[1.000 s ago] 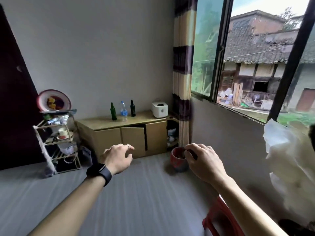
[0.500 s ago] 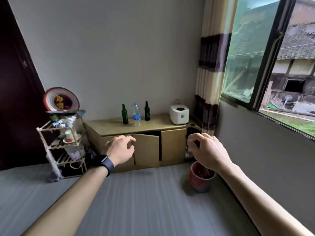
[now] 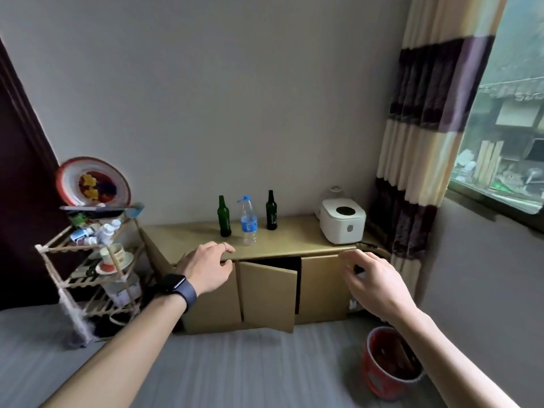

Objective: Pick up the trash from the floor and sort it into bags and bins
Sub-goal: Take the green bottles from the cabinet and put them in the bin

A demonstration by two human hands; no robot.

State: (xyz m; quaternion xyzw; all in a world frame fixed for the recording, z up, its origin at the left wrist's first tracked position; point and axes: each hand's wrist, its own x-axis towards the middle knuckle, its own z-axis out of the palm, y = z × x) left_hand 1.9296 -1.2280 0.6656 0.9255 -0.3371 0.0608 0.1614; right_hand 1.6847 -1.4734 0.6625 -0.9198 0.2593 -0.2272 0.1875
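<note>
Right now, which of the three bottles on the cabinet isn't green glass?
The middle bottle: clear plastic with a blue label and a blue cap. The left bottle and the right bottle beside it are dark green glass. All three stand upright on the cabinet top.

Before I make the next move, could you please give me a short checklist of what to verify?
1. Left hand free: ok, holds nothing.
2. Right hand free: cannot tell, fingers curled.
3. Red bucket upright on the floor: ok.
4. Plastic bottle upright on the cabinet: ok.
5. Middle cabinet door shut: not ok, ajar.
</note>
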